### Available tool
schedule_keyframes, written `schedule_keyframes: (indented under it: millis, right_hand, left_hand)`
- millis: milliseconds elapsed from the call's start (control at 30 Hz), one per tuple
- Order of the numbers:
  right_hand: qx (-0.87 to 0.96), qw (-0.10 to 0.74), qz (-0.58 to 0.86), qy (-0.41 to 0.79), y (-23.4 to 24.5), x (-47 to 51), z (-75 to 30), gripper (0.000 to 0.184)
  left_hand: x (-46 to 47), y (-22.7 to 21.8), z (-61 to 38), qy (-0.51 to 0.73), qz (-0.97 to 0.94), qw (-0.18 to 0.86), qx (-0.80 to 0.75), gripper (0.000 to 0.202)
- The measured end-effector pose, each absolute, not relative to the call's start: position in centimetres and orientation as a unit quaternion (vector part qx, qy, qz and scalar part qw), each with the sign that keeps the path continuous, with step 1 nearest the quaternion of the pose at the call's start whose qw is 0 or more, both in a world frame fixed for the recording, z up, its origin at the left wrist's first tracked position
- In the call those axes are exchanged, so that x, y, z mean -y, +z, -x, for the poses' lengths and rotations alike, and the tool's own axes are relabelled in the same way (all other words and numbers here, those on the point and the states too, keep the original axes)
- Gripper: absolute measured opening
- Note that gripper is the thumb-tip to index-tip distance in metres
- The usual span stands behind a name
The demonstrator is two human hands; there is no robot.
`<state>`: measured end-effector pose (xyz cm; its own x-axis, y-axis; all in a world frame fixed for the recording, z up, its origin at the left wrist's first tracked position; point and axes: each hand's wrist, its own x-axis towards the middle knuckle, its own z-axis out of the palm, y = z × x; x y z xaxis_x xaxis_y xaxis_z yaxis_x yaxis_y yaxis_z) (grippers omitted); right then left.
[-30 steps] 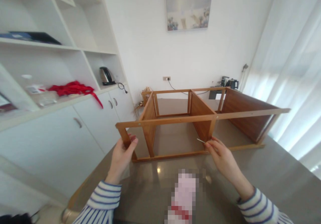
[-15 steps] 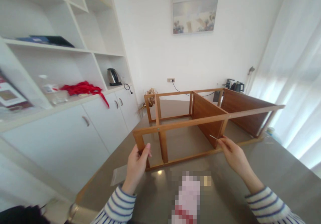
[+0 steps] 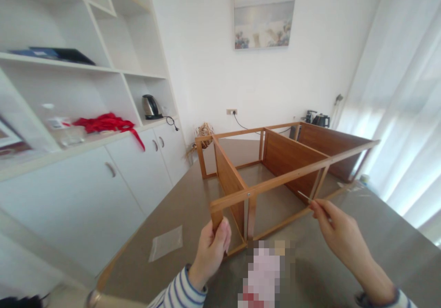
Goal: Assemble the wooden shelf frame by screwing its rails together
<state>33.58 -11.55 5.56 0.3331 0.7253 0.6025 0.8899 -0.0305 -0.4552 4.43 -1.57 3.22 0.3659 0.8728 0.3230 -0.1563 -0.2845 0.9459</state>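
A wooden shelf frame (image 3: 275, 161) with brown panels lies on its side on the grey table (image 3: 193, 207). My left hand (image 3: 212, 248) is wrapped round the frame's near corner post. My right hand (image 3: 339, 232) pinches a thin metal tool (image 3: 305, 196), like a hex key, with its tip close to the frame's front rail. Both sleeves are striped blue and white.
A small clear plastic bag (image 3: 166, 242) lies flat on the table to the left. White cabinets with a kettle (image 3: 150, 106) and red cloth (image 3: 103, 123) line the left wall. A second kettle (image 3: 319, 119) stands at the back; curtains hang on the right.
The frame has swung round, its near left corner coming toward me and to the right. My left hand kept hold of the post; my right hand moved right with the tool.
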Motion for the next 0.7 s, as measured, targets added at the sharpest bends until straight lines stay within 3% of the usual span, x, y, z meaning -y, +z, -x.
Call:
schedule_keyframes:
  millis: [333,700]
  right_hand:
    - [0.689,0.314,0.573,-0.313,12.8,11.1,-25.2,0.021]
    - [0.709,0.255,0.539,-0.377,13.8,9.3,-22.0,0.015]
  left_hand:
    - [-0.8,3.0,-5.9,0.555,-0.587,0.473,-0.352,0.052]
    - [-1.3,1.8,-6.8,0.546,-0.577,0.514,-0.323,0.047]
